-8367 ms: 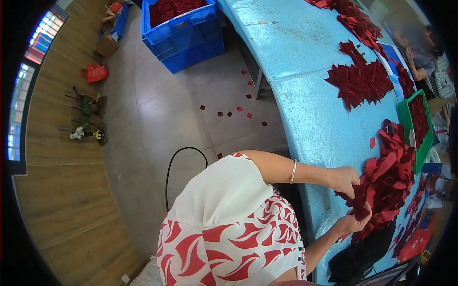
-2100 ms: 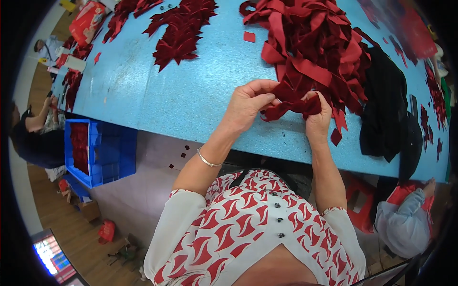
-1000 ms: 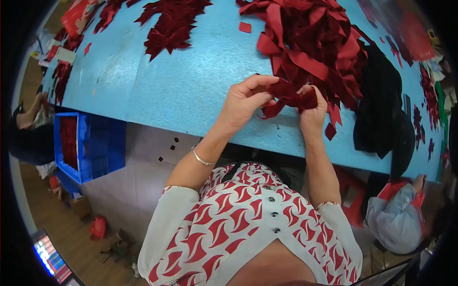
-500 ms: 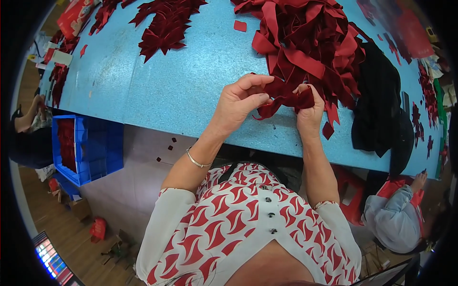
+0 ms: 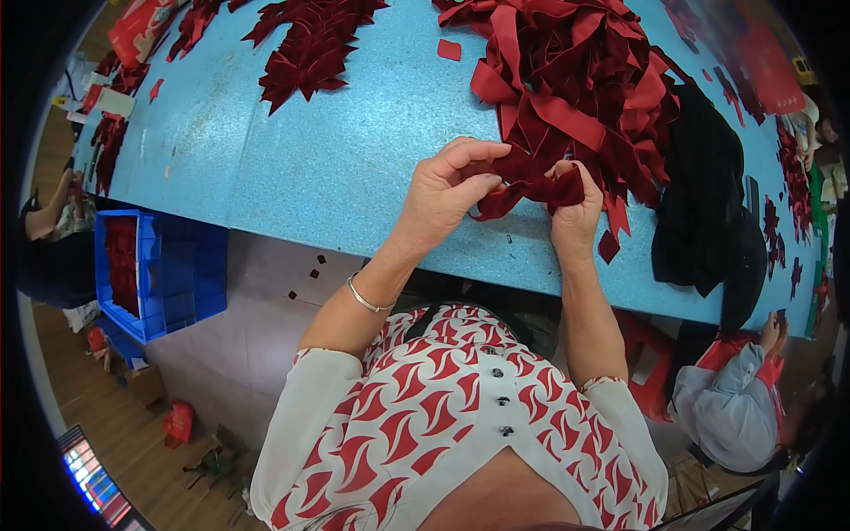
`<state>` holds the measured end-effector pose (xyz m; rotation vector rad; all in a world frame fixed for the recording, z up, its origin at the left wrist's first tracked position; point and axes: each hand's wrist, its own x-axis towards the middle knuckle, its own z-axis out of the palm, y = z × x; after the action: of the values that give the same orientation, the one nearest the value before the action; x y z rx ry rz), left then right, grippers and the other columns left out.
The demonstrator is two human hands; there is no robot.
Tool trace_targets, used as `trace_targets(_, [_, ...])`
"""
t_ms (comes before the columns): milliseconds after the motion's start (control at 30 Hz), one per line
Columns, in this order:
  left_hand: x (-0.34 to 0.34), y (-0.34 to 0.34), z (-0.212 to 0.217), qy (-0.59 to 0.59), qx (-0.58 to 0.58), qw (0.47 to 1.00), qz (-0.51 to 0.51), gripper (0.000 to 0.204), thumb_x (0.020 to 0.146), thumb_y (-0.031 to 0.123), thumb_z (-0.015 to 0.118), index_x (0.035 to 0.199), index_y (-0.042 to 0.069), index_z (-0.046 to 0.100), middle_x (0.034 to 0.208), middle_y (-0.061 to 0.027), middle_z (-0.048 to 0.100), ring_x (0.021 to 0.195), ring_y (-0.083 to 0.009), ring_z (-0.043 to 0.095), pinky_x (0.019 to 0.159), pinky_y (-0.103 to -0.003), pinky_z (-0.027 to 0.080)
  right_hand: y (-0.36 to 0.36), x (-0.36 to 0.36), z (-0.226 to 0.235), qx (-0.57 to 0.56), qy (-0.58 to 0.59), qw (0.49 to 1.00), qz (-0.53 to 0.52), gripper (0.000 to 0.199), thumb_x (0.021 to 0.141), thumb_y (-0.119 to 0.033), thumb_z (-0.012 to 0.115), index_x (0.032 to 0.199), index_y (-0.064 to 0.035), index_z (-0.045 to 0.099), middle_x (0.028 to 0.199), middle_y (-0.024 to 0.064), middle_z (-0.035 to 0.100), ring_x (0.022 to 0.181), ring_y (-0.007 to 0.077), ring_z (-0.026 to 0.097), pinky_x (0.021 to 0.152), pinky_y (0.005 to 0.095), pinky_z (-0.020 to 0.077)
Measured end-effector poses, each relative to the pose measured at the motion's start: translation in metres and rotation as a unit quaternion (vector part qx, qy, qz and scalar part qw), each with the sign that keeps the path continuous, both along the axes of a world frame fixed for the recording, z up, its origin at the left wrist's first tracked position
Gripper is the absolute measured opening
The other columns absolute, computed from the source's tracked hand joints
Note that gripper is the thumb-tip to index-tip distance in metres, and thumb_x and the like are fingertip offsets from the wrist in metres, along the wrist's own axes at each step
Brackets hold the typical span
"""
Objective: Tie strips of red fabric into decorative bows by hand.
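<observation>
My left hand (image 5: 452, 190) and my right hand (image 5: 574, 211) both grip one dark red velvet ribbon piece (image 5: 529, 191) just above the blue table (image 5: 336, 168). The piece is folded between my fingers. Directly behind my hands lies a big tangled heap of dark red ribbon strips (image 5: 571, 84). A metal bracelet (image 5: 363, 296) sits on my left wrist.
A smaller pile of red cut pieces (image 5: 310, 44) lies far left on the table. Black fabric (image 5: 708, 195) lies at the right. A blue crate (image 5: 150, 274) with red pieces stands on the floor left. Another person (image 5: 735, 398) sits at lower right, and one more at the left edge.
I turned from the floor side to face the table. In the last second my hands drew the ribbon piece slightly nearer and folded it tighter.
</observation>
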<state>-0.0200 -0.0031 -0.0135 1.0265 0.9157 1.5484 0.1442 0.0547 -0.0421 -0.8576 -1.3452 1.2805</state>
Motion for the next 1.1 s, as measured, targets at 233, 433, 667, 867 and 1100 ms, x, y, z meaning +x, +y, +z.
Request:
trace_targets(233, [0.007,0.001,-0.006,0.042,-0.008,0.998,0.046,0.025,0.079,-0.007,0.053,0.102,-0.001,0.06,0.096,-0.003,0.056,0.086,-0.008,0.054,0.076,-0.02,0.044,0.0,0.004,0.0,-0.008,0.008,1.0,0.001,0.021,0.09,-0.024,0.051,0.082,-0.0057,0.055,0.072,-0.0042,0.052,0.057,0.0017,0.042,0.048,0.0158,0.0308])
trace_targets(433, [0.011,0.005,-0.007,0.039,-0.016,0.996,0.075,0.021,0.078,-0.006,0.053,0.097,0.0,0.061,0.09,-0.0006,0.057,0.078,-0.0063,0.053,0.07,-0.019,0.043,0.004,0.005,-0.001,-0.005,0.007,1.0,0.006,0.018,0.089,-0.022,0.052,0.082,-0.0054,0.054,0.072,-0.0041,0.052,0.058,0.0014,0.042,0.048,0.0151,0.0298])
trace_targets(667, [0.025,0.021,0.0,-0.008,0.007,0.997,0.072,0.015,0.076,-0.007,0.053,0.088,-0.001,0.06,0.091,-0.0032,0.056,0.079,-0.0081,0.053,0.072,-0.02,0.042,0.016,0.013,0.002,0.017,0.017,0.999,-0.021,0.009,0.087,-0.011,0.051,0.082,-0.0034,0.054,0.073,-0.0021,0.053,0.065,0.0057,0.048,0.057,0.0188,0.0396])
trace_targets(867, [0.091,0.069,0.005,0.01,-0.008,0.994,0.108,0.019,0.07,-0.012,0.051,0.084,0.001,0.053,0.097,-0.0108,0.055,0.086,-0.0183,0.054,0.078,-0.029,0.045,0.067,0.074,0.014,0.069,-0.023,0.997,-0.033,0.019,0.067,0.01,0.05,0.079,-0.0017,0.058,0.076,0.0035,0.059,0.075,0.0102,0.055,0.07,0.0241,0.0453])
trace_targets(1100, [0.179,0.086,0.055,-0.043,-0.018,0.997,0.065,0.024,0.074,-0.009,0.053,0.095,0.002,0.052,0.097,-0.0119,0.057,0.076,-0.0173,0.058,0.061,-0.026,0.05,0.08,0.153,0.052,0.057,0.013,0.998,-0.029,0.01,0.076,-0.008,0.063,0.079,0.0017,0.06,0.072,0.0093,0.063,0.072,0.0106,0.06,0.066,0.0258,0.0468])
